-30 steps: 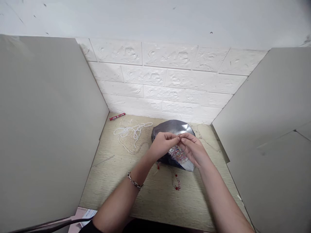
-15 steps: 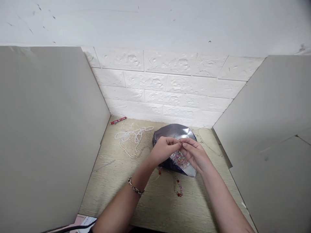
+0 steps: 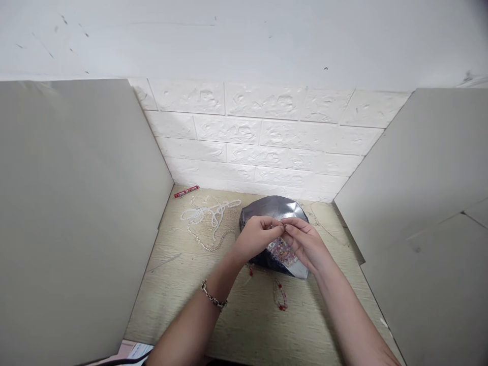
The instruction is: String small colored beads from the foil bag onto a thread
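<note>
My left hand [image 3: 256,236] and my right hand [image 3: 307,246] meet fingertip to fingertip, both pinched closed. Whatever sits between the fingertips is too small to make out. Beneath them is a dark, shiny silver-lined bag [image 3: 269,204], lying open with many small multicoloured beads [image 3: 282,250] in it. Just in front of the bag is a loop of pink and red beads [image 3: 282,296]; I cannot tell whether it lies on the table or hangs. A few red beads [image 3: 250,271] show at the bag's near left edge.
Strings of white beads [image 3: 217,208] and a pearl-like strand [image 3: 204,245] lie left of the bag. A narrow red packet [image 3: 186,191] is at the back left. Grey panels [image 3: 76,218] flank the table [image 3: 175,305], and a white brick-patterned wall [image 3: 244,129] closes the back.
Both hands keep the same pinch over the bag, with barely any motion. The whole view has shifted very slightly; nothing on the table has moved.
</note>
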Motion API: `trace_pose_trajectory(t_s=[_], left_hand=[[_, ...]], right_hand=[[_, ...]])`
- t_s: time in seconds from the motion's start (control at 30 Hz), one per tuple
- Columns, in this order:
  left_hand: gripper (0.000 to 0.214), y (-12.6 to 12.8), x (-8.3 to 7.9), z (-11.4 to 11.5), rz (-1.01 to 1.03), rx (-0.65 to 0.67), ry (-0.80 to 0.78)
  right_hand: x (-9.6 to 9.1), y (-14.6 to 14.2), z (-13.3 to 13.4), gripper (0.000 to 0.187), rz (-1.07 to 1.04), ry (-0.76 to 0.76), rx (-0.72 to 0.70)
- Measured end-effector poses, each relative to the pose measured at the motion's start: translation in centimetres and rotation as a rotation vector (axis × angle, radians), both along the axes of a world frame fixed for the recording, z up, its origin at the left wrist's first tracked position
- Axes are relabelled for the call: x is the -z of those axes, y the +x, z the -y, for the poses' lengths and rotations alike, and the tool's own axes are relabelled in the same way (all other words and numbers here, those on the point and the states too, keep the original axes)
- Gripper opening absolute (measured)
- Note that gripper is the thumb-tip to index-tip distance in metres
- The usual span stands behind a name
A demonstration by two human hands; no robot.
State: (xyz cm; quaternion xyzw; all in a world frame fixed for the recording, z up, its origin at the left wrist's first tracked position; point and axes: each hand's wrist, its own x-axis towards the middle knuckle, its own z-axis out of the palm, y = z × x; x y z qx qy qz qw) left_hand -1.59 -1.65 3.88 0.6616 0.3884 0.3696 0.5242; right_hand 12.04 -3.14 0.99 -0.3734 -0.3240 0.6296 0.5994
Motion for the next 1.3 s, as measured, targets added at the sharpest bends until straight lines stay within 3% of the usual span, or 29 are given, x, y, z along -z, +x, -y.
trace_pose_trajectory(t_s=[0.33, 0.57, 0.7, 0.9, 1.13, 1.3], left_hand=[[0.029, -0.2, 0.3, -0.2, -0.147, 0.02, 0.153], [0.028, 0.0, 0.1, -0.3, 0.003, 0.025, 0.018], [0.031, -0.2, 0.0, -0.3, -0.023, 0.052, 0.052], [0.035, -0.3, 0.6, -0.6, -0.063, 0.081, 0.126], [0.032, 0.0, 1.0, -1.0, -0.001, 0.082, 0.034], [0.029, 0.0, 0.7, -0.8, 0.058, 0.073, -0.036]], right_hand=[[0.0, 0.4, -0.1, 0.019, 0.02, 0.009, -0.029], [-0.2, 0.0, 0.0, 0.018, 0.014, 0.072, 0.005], [0.1, 0.3, 0.0, 0.017, 0.067, 0.095, 0.0], [0.3, 1.0, 0.0, 0.018, 0.384, 0.182, 0.041], [-1.4, 0.4, 1.3, 0.01, 0.959, 0.517, 0.325], [-1.6, 0.4, 1.7, 0.01, 1.066, 0.592, 0.379]])
